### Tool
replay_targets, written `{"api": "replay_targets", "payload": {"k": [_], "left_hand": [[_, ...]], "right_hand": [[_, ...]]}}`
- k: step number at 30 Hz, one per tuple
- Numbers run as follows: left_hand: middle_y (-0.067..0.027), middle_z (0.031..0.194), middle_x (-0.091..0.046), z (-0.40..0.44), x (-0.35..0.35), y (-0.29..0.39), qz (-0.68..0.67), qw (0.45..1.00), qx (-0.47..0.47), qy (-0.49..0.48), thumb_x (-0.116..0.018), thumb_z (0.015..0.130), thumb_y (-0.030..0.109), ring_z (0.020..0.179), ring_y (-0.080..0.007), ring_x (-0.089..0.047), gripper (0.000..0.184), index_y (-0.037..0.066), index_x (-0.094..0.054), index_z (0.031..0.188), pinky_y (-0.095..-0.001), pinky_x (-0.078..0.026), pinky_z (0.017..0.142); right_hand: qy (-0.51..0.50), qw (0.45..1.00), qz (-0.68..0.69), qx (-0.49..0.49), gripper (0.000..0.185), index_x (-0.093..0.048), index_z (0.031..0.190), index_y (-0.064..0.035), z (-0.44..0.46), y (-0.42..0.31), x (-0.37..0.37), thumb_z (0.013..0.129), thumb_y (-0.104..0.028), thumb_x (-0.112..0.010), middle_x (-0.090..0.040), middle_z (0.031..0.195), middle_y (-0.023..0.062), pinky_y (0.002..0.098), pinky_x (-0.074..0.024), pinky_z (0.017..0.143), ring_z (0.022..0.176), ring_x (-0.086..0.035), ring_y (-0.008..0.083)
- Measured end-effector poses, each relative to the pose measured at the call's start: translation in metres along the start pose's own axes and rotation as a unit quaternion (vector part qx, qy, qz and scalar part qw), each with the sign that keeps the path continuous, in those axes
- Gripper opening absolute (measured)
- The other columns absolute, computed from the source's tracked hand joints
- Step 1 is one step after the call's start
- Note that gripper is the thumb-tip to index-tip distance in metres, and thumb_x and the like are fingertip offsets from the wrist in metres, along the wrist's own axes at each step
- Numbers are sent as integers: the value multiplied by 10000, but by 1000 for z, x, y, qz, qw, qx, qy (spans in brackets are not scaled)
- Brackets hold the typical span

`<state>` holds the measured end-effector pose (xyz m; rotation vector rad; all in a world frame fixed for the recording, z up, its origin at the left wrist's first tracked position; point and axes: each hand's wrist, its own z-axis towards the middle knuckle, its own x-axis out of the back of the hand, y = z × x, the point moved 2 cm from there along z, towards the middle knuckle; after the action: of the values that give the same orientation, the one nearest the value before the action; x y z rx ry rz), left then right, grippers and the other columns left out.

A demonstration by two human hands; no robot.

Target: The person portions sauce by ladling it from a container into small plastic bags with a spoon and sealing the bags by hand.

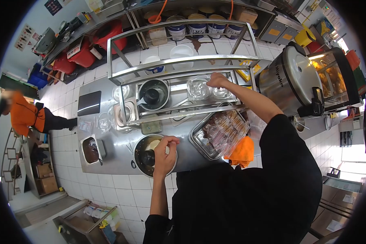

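The person's right hand is at the clear boxes in the metal rack, near the surface's back edge. Its fingers look bent, but it's hard to tell if they pinch a box. The left hand is over the pot at the front edge, fingers curled; what they hold, if anything, can't be told. The step seems to be reaching for a box. Next calls for a soft grip, clear of the bars.
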<state>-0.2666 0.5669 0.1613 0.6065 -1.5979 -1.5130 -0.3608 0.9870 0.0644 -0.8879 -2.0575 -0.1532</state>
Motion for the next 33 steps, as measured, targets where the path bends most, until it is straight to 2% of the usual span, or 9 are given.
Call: {"api": "replay_targets", "payload": {"k": [4, 8, 11, 16, 19, 23, 26, 30, 33], "left_hand": [[-75, 900, -669, 4, -4, 2, -13, 1000, 14, -14, -557, 960, -9, 819, -152, -616, 108, -5, -662, 985, -279, -473, 754], [-75, 906, -670, 7, -9, 6, -23, 999, 1, -27, -553, 961, -5, 833, -159, -628, 110, -2, -658, 994, -284, -479, 766], [-84, 911, -674, 4, -10, 7, 0, 999, -10, -39, -545, 959, -8, 854, -176, -646, 122, 2, -656, 1007, -293, -484, 777], [-99, 923, -681, -7, -23, 7, 6, 998, -2, -56, -547, 955, -13, 875, -211, -661, 127, 6, -656, 1016, -310, -490, 790], [-102, 928, -681, -14, -30, 9, 2, 998, -11, -55, -549, 959, -9, 879, -219, -663, 122, 7, -656, 1015, -318, -494, 795], [-111, 933, -677, -24, -34, 15, -1, 998, -16, -54, -545, 966, -6, 879, -229, -664, 121, 6, -656, 1012, -326, -500, 798], [-119, 929, -672, -31, -38, 15, -12, 999, 5, -52, -546, 963, -10, 876, -238, -663, 120, 5, -656, 1009, -326, -502, 796], [-126, 922, -668, -33, -55, 14, -23, 997, 0, -74, -550, 962, -12, 869, -244, -664, 116, 1, -656, 1008, -330, -507, 796], [-127, 919, -667, -41, -67, 18, -28, 995, -7, -95, -551, 963, -13, 867, -243, -665, 115, -3, -655, 1012, -332, -510, 795]], "right_hand": [[118, 974, -107, 159, 414, -631, 1200, -43, -59, -33, 10, 880, -305, -658, -643, 1273, 220, 467, -433, 1077, 1230, -598, 365], [96, 957, -124, 243, 344, -649, 1189, -156, -42, -27, 12, 848, -113, -673, -581, 1374, 179, 488, -436, 1067, 1296, -544, 371], [204, 823, -271, 456, 382, -678, 1206, -189, 2, 10, -5, 845, -64, -656, -538, 1411, 159, 473, -434, 1068, 1273, -554, 356], [70, 873, -313, 367, 452, -696, 1268, -237, 0, 13, -20, 835, -107, -683, -411, 1516, 189, 523, -355, 1156, 1419, -397, 378], [78, 958, -171, 218, 506, -669, 1315, -237, 5, 10, -32, 816, -170, -711, -415, 1496, 221, 527, -363, 1144, 1399, -405, 413], [213, 940, -199, 176, 495, -633, 1336, -62, -27, -8, -23, 885, -264, -666, -468, 1484, 256, 470, -414, 1119, 1387, -448, 406], [5, 992, -118, 34, 503, -660, 1268, -5, -19, -9, -20, 954, -391, -589, -608, 1345, 250, 434, -497, 1032, 1223, -624, 331], [-41, 998, -44, 5, 516, -711, 1149, 12, 18, 4, -49, 919, -435, -593, -743, 1010, 210, 417, -617, 732, 808, -756, 305], [-38, 999, -23, -8, 491, -729, 1076, 35, 30, 4, -62, 859, -395, -633, -754, 897, 185, 402, -620, 691, 751, -753, 304]]}}
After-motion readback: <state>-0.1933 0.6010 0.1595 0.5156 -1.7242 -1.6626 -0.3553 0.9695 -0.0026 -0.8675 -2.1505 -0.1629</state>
